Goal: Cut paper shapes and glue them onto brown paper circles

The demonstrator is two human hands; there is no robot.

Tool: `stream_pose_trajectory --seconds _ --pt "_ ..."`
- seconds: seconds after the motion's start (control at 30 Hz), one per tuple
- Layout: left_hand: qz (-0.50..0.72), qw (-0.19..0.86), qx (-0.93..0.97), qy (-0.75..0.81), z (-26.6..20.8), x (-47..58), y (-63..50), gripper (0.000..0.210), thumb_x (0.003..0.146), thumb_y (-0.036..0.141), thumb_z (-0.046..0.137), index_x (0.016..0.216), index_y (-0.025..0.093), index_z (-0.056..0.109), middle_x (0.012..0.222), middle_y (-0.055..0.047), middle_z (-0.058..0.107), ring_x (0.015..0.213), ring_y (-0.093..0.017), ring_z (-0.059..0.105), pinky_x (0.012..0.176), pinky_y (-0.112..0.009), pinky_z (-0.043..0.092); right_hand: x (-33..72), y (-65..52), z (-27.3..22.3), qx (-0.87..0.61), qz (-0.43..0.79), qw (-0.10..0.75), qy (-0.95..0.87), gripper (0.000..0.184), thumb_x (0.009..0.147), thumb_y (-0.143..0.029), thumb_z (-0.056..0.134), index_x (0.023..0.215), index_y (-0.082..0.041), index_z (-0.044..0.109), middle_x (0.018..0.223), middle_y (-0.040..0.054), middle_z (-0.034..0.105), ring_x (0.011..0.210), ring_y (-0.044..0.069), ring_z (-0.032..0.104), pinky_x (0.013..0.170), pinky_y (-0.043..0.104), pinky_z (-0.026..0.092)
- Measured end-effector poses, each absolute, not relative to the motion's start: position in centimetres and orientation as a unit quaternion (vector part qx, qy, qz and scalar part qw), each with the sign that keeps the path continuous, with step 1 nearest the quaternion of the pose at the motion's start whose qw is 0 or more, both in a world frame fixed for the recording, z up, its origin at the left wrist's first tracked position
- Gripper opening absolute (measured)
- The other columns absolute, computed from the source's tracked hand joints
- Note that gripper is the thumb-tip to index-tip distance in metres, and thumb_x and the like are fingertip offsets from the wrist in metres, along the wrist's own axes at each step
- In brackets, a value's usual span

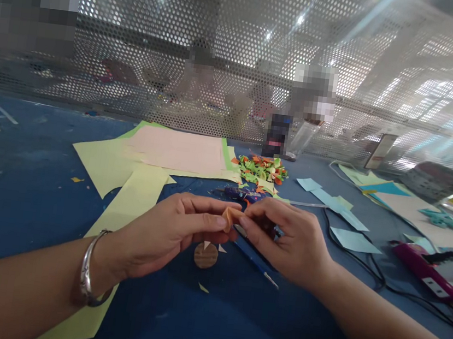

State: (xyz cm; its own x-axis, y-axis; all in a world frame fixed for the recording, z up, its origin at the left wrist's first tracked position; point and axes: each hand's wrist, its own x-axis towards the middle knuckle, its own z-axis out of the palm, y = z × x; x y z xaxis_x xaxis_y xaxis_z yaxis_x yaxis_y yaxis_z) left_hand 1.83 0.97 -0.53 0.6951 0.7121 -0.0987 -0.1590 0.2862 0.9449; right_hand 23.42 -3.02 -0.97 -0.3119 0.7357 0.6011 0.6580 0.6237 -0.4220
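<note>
My left hand [181, 221], with a silver bangle at the wrist, pinches a small folded piece of orange paper [227, 218] between thumb and fingers. The thumb and forefinger of my right hand [285, 231] are closed on the other end of the same piece. Below the hands, a round wooden disc [205, 256] lies on the blue table, with small pale paper scraps beside it. A blue pen-like tool [256, 264] slants under my right hand. Just behind the fingers sits a dark blue glue gun [240, 194], partly hidden.
Pink sheets [183, 149] lie over yellow and green paper, with a long yellow strip [131, 207] reaching forward. Paper curls [263, 168] are heaped behind my hands. At right are light blue pieces [356, 241], black cables and a magenta power strip [424, 271]. A perforated metal screen [139, 71] borders the table.
</note>
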Motion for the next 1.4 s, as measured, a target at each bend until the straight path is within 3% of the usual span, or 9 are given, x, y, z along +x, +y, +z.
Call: stream_pose_trajectory --seconds 0.17,0.3,0.4,0.5,0.73,1.4 --pt "0.321 0.708 0.545 0.314 -0.34 2.04 0.64 0.013 0.083 0.021 0.072 0.091 0.023 0.082 0.090 -0.002 0.076 0.084 -0.013 0.067 0.082 -0.023 0.053 23.31 -3.06 -0.83 -0.418 0.061 0.389 -0.819 0.012 0.095 -0.025 0.062 0.089 -0.015 0.068 0.073 -0.0010 0.064 0.057 0.006 0.052 0.056 0.020 0.043" --pt "0.335 0.622 0.618 0.345 -0.44 2.17 0.60 0.014 0.086 0.026 0.068 0.082 0.022 0.081 0.093 -0.003 0.076 0.086 -0.016 0.066 0.088 -0.030 0.052 23.33 -3.02 -0.73 -0.411 0.084 0.374 -0.827 0.014 0.095 -0.028 0.063 0.093 -0.015 0.069 0.073 -0.0005 0.064 0.058 0.007 0.053 0.056 0.019 0.044" --pt "0.343 0.582 0.651 0.347 -0.68 2.14 0.68 0.015 0.088 0.033 0.069 0.092 0.023 0.079 0.098 -0.004 0.076 0.092 -0.018 0.066 0.092 -0.033 0.050 23.44 -3.14 -0.59 -0.415 0.104 0.365 -0.827 0.017 0.095 -0.030 0.062 0.094 -0.015 0.069 0.074 0.0000 0.064 0.059 0.008 0.054 0.055 0.019 0.044" --pt "0.357 0.589 0.637 0.346 -0.91 2.09 0.66 0.022 0.087 0.035 0.072 0.104 0.023 0.074 0.093 -0.003 0.075 0.087 -0.017 0.066 0.083 -0.030 0.052 23.48 -3.35 -0.48 -0.419 0.110 0.367 -0.823 0.017 0.095 -0.031 0.062 0.094 -0.015 0.069 0.074 0.0002 0.064 0.059 0.007 0.055 0.055 0.019 0.044" --pt "0.374 0.562 0.656 0.336 -0.87 2.13 0.67 0.017 0.087 0.035 0.072 0.092 0.019 0.071 0.087 -0.002 0.072 0.077 -0.014 0.063 0.076 -0.028 0.051 23.42 -3.31 -0.47 -0.423 0.127 0.361 -0.821 0.018 0.095 -0.033 0.063 0.095 -0.015 0.069 0.075 0.0005 0.064 0.059 0.008 0.055 0.054 0.018 0.045" --pt "0.352 0.442 0.736 0.374 -0.69 1.85 0.35 0.019 0.091 0.037 0.065 0.098 0.020 0.071 0.091 -0.005 0.076 0.080 -0.019 0.068 0.073 -0.030 0.054 23.27 -3.24 -0.61 -0.426 0.142 0.353 -0.821 0.019 0.095 -0.034 0.062 0.096 -0.016 0.069 0.077 0.0018 0.066 0.059 0.009 0.055 0.053 0.020 0.045"
